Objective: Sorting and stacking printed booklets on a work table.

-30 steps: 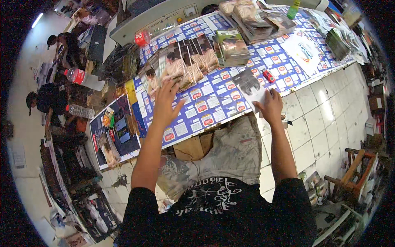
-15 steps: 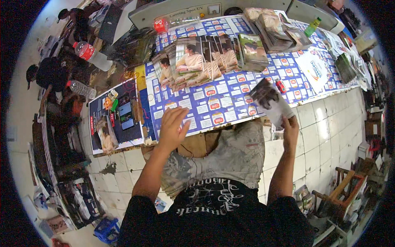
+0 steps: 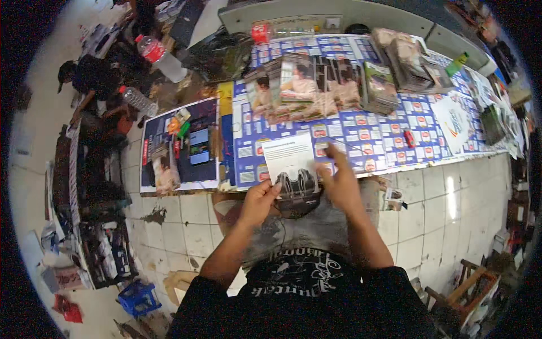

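Printed sheet point(image 3: 288, 158), one, in left grip point(image 3: 259, 202), blurred right grip point(image 3: 342, 185) perhaps apart

Black and white leaflet point(image 3: 289, 153) — blue table cover point(image 3: 389, 141), repeating red and white pattern

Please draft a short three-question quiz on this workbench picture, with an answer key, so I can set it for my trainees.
1. Multiple choice: the person's left hand is holding:
A) a phone
B) a white printed sheet
C) nothing

2. True or false: the small red object on the patterned table covering lies to the right of the person's right hand.

3. Fill in the blank: the bottle towards the table's far right corner is ____ in colour.

Key: 1 B; 2 true; 3 green.
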Demonstrator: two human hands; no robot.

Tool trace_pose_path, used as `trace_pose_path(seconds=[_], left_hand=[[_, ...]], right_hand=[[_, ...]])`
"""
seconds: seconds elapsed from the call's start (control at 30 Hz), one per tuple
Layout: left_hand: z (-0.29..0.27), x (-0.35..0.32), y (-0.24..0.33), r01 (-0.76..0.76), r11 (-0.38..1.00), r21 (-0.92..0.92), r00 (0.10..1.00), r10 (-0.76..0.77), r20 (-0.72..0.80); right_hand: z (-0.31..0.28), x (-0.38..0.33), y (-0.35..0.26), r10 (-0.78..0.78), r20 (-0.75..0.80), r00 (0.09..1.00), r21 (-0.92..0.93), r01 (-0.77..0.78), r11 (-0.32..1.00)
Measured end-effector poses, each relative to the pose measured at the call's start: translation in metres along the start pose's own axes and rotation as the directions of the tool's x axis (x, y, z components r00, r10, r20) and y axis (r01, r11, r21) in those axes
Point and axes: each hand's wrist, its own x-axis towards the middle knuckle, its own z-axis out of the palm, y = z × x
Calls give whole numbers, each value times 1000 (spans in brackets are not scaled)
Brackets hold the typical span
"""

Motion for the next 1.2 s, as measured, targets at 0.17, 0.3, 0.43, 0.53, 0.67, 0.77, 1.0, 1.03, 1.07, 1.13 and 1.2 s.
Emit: trace_pose_path(seconds=[0.17, 0.3, 0.43, 0.53, 0.67, 0.77, 1.0, 1.03, 1.07, 1.13, 1.2], left_hand=[[9, -16, 7, 58, 960, -272, 983, -102, -152], [5, -16, -17, 8, 942, -334, 965, -95, -245], [6, -17, -8, 39, 928, -370, 971, -123, -207], [14, -17, -2, 33, 895, -446, 965, -144, -218], [6, -16, -9, -10, 837, -548, 972, -120, -200], [2, -15, -13, -23, 861, -508, 983, -73, -167], [-12, -15, 5, 131, 594, -793, 988, -16, 152], [-15, -13, -3, 168, 679, -715, 985, -80, 154], [-25, -1, -26, 162, 679, -716, 986, -78, 149], [-37, 22, -50, 185, 559, -808, 974, 4, 225], [-29, 18, -39, -31, 740, -671, 970, -140, -199]], right_hand=[[47, -14, -16, -94, 127, 987, -198, 118, 973], [72, -20, -6, -301, -60, 952, -166, 288, 943], [66, -17, -12, -143, 82, 986, -86, 150, 985], [72, -15, -11, -389, -14, 921, -345, 361, 866], [67, -22, -29, -411, 67, 909, -320, 409, 854], [58, -11, -34, 54, 163, 985, 53, -63, 997], [53, 3, -12, -53, 675, 736, 648, -557, 519], [56, 2, -10, -128, 743, 656, 634, -631, 448], [58, 1, -10, -116, 750, 651, 618, -627, 474], [64, 5, 0, -25, 741, 671, 569, -608, 554], [58, 8, 10, 136, 605, 784, 581, -552, 598]])
